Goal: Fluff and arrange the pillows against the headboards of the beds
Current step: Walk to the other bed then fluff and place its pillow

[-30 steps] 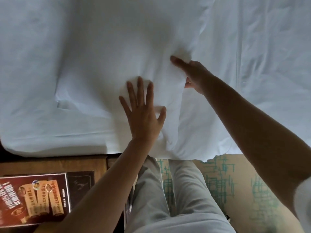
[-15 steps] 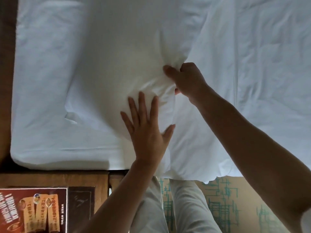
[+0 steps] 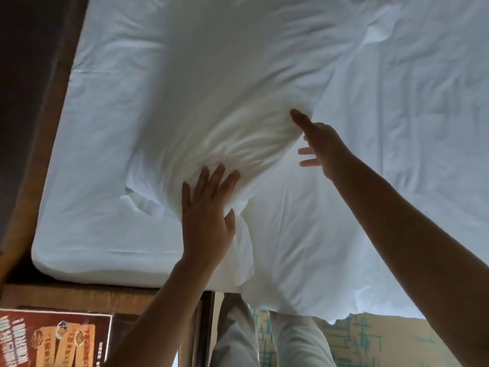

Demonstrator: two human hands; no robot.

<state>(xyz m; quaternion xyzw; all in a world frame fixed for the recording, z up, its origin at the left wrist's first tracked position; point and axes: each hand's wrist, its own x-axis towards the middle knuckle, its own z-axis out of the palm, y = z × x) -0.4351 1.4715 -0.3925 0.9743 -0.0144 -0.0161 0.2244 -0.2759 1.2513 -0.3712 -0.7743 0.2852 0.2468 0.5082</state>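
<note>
Right hand (image 3: 321,147) has let go, fingers now spread; left hand (image 3: 209,210) presses flat.
Pillow (image 3: 225,102) runs lengthwise away across the bed (image 3: 105,207); far end cut off.

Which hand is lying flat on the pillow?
The left hand: its palm presses the pillow, while the right hand only touches its edge.

Two bare forearms, no sleeve over either as far as visible; left hand (image 3: 207,223) and right hand (image 3: 321,147) bare, no glove, no ring or watch discernible in dim light; legs in light grey trousers (image 3: 264,340), loose cut, soft creases down each leg; feet not visible; nothing else of clothing shows from here.
</note>
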